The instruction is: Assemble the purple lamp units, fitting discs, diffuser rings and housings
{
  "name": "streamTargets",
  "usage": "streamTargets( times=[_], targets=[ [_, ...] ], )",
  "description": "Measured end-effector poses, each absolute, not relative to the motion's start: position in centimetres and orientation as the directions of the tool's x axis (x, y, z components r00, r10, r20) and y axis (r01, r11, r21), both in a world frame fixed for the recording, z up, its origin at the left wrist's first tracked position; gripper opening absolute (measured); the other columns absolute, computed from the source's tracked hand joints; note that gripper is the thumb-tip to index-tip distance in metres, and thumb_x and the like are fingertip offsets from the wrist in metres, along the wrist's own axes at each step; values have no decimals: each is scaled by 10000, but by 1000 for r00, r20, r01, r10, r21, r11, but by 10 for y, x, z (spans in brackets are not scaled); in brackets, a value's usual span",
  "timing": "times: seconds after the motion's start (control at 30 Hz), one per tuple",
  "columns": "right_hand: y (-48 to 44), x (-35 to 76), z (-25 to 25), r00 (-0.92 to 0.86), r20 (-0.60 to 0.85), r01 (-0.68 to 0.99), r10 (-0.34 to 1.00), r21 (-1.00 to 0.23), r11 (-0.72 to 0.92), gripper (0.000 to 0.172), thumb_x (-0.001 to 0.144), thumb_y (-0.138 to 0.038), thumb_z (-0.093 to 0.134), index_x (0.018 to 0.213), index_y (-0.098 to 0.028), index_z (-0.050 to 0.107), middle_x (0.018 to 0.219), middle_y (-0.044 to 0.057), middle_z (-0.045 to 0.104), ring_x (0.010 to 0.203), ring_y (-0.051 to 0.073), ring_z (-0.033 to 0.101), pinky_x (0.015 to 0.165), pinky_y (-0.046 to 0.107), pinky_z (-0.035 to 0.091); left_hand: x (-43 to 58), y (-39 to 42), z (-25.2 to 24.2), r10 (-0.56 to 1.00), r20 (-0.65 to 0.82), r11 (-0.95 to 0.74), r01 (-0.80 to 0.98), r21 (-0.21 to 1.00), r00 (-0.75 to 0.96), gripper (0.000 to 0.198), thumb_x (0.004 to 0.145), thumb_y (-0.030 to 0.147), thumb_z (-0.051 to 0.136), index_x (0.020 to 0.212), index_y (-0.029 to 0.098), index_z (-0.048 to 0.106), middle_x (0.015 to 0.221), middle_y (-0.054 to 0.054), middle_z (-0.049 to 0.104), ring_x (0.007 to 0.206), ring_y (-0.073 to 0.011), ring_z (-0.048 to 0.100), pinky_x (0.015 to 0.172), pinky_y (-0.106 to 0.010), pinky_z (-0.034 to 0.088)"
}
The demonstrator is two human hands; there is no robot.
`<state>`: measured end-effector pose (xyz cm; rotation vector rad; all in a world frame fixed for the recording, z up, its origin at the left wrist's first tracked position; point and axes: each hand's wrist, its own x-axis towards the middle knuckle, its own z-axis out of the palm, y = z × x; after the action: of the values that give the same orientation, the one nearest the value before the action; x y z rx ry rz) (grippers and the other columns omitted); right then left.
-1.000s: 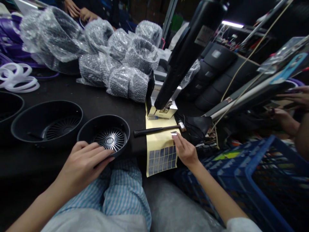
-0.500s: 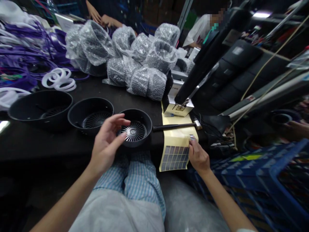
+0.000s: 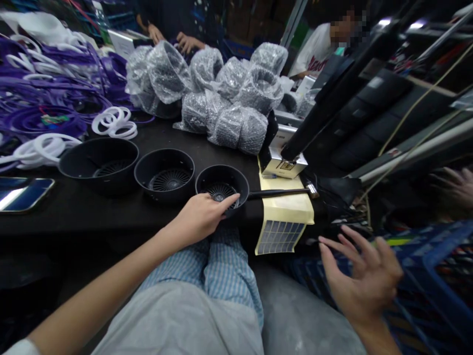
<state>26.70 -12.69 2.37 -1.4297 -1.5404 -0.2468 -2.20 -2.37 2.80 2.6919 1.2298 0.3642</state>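
black bowl (image 3: 223, 183) on the bench (image 3: 162, 137); left hand (image 3: 207, 212) gripping its rim at six o'clock, thumb inside. right hand (image 3: 364, 276) spread, well apart at four o'clock, near blue crate (image 3: 436, 259). hammer (image 3: 277, 193) at three, over sticker sheet (image 3: 280, 236). two more bowls (image 3: 166, 180) at nine.

Left of my left hand (image 3: 202, 216), 2 black bowls (image 3: 162, 191) block me; rightward, over the label sheet (image 3: 281, 236), I can pass.
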Motion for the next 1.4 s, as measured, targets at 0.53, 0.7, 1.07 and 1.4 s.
streamTargets(
  times=[0.53,0.7,1.07,1.4],
  targets=[
    [-38,124,62,211,338,127,917,-940,317,915,632,-110,693,1306,-329,114,1278,117,455,601,97,653,816,368,551,-35,-16,46,860,337,-453,268,850,384,326,856,278,490,1146,180,603,1117,-39,657,964,-177,634,879,-265,458],
    [-29,121,61,166,358,183,919,-927,328,898,637,-97,675,1313,-325,131,1292,120,457,609,109,662,732,325,579,-37,-15,47,852,343,-451,220,865,396,448,802,401,573,1180,160,575,1152,-61,636,997,-209,623,917,-300,452],
    [-28,113,55,196,435,285,879,-883,373,806,665,-97,666,1297,-291,205,1286,113,465,619,96,651,768,344,581,-35,-14,43,877,335,-421,213,882,343,389,794,280,595,1170,182,581,1145,-47,637,991,-208,629,927,-329,471],
    [-36,115,39,52,603,573,796,-671,470,824,724,-176,662,1375,-291,170,1392,109,342,1197,240,470,992,468,420,-32,-15,43,832,399,-496,196,846,385,431,747,122,591,1173,184,575,1064,-41,679,920,-185,659,843,-291,515]
  ],
)
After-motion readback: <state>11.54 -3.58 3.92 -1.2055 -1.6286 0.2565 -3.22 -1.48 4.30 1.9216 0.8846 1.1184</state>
